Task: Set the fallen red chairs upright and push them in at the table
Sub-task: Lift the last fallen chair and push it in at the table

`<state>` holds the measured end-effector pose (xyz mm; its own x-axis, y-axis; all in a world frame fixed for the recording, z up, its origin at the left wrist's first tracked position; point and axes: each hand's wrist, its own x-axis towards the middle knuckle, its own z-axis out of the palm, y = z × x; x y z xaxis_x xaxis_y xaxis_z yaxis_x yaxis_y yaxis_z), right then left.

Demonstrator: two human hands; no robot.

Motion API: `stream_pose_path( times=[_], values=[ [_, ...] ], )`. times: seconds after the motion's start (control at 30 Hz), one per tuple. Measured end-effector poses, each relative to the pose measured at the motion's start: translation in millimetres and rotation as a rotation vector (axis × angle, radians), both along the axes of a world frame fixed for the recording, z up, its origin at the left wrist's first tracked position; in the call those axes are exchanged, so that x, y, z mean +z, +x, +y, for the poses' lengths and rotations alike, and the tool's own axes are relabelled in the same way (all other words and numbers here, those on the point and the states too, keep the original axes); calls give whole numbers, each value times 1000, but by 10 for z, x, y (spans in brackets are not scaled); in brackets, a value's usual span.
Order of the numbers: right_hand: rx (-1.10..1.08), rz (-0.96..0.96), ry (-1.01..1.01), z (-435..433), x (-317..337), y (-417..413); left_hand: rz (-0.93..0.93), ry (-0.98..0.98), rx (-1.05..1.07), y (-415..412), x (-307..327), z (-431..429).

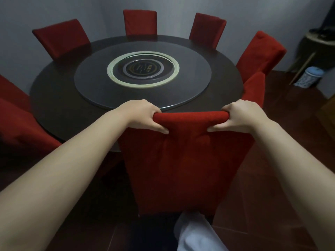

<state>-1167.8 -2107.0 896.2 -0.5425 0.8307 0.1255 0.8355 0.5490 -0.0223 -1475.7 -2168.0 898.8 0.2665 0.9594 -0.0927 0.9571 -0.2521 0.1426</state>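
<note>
A red fabric-covered chair (183, 160) stands upright in front of me, its back facing me, close against the near edge of the round dark table (59, 109). My left hand (143, 116) grips the left end of the chair's top rail. My right hand (239, 116) grips the right end, fingers curled over the top, thumbs on the near side. Several other red chairs stand upright around the table, among them one at the far side (140, 21) and one at the right (261, 55). The seat and legs of the held chair are hidden.
A grey turntable (94, 84) with a pale ring lies at the table's centre. A red chair (20, 124) sits at the left edge. A small patterned bin (310, 77) and a stool stand by the right wall. My pale trouser leg (195, 234) shows below. The floor is dark red tile.
</note>
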Motion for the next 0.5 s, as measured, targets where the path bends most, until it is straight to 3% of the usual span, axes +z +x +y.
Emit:
stream_pose_path(
  times=[0.5],
  values=[
    [8, -10, 39, -206, -70, 38, 48, -52, 37, 43, -39, -163]
  ],
)
